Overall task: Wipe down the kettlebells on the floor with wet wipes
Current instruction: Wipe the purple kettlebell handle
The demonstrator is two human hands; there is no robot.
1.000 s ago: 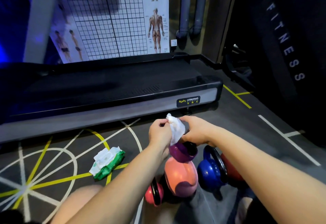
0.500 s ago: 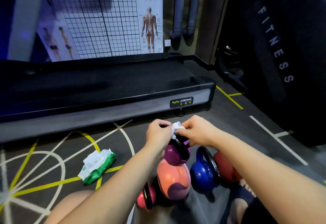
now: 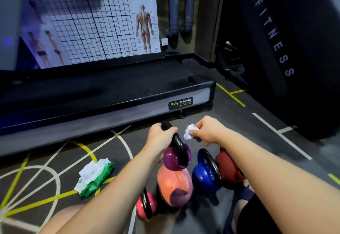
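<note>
Purple kettlebell point(image 3: 174, 160): left hand point(image 3: 161, 135) is gripping its handle point(image 3: 179, 143); right hand point(image 3: 207, 130) is withdrawing, pinching the wipe point(image 3: 189, 134); handle probably finished.

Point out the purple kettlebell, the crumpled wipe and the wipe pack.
purple kettlebell point(image 3: 173, 161): head view, on its round purple body.
crumpled wipe point(image 3: 188, 133): head view, on the middle of the white wad.
wipe pack point(image 3: 101, 180): head view, on its green wrapper.

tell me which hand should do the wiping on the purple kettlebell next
Right, probably: the right hand pinches the crumpled white wet wipe beside the small purple kettlebell, whose black handle the left hand grips.
</note>
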